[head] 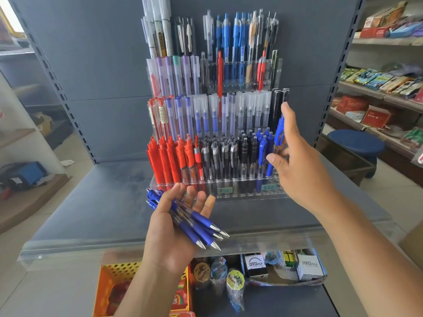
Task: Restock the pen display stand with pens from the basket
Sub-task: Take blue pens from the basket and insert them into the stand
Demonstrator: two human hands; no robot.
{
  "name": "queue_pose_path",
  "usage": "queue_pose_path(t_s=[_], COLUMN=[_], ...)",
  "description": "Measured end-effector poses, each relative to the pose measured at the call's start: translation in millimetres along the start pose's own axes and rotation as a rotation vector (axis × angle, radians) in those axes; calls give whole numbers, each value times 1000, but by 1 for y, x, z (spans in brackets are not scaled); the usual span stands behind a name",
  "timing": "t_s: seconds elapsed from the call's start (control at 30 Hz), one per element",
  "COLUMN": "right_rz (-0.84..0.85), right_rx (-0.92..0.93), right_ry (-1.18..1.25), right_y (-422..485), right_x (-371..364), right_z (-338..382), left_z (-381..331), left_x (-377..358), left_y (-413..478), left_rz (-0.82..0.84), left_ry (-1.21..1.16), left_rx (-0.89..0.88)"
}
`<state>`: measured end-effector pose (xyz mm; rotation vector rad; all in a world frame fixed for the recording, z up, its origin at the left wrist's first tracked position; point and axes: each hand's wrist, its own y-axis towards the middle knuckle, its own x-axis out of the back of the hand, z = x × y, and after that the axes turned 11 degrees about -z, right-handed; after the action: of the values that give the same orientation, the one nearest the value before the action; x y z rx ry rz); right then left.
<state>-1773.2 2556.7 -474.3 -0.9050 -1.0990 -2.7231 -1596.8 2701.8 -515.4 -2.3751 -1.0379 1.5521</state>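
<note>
left hand point(174, 227): palm up, over the front half of the shelf, just before the stand's front left corner; fingers nearly straight and slightly apart
blue pens point(194, 225): loose bundle lying across the left palm, metal tips toward the shelf's front edge, clip ends past the hand's left side
right hand point(304, 165): at the stand's right edge; thumb and a lower finger pinch one pen, forefinger straight up
blue pen point(278, 131): upright in the right hand, at the right end of the front row, beside the blue ones standing there; tip hidden, can't tell if seated
pen display stand point(240, 193): clear tiers, mid-shelf against the back panel; front row red left, black middle, blue right; open holes at the front right corner
shelf point(91, 202): bare deck left of and before the stand
clear front lip point(114, 250): runs along the shelf's front edge
basket point(119, 267): orange, perforated, below the front edge, left of centre
</note>
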Motion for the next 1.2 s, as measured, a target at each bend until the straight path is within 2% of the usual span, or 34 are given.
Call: queue_pose_path(t_s=[0.33, 0.6, 0.67, 0.73, 0.8, 0.87, 0.93, 1.07, 1.2], right_rz=[3, -88, -143, -265, -394, -437, -366, 65, 331], right_rx=[60, 51, 37, 53, 135, 233, 296, 281, 210], right_ry=[24, 32, 46, 75, 89, 114, 165, 160, 64], right_y=[-8, -10, -10, -10, -12, -17, -26, -42, -45], right_x=[-4, -5, -7, -8, -9, -14, -22, -42, -54], right_z=[-4, -1, 0, 5, 15, 31, 49, 78, 88], left_z=[0, 1, 0, 0, -1, 0, 0, 1, 2], left_x=[-1, -2, -1, -1, 0, 0, 1, 1, 0], left_y=[1, 0, 0, 0, 0, 1, 3, 1, -7], left_rz=[8, 9, 16, 13, -2, -10, 1, 82, 68], left_ry=[-12, -2, -2, -3, -1, -2, -2, 8, 28], left_rx=[6, -2, 1, 5, 8, 11, 14, 35, 46])
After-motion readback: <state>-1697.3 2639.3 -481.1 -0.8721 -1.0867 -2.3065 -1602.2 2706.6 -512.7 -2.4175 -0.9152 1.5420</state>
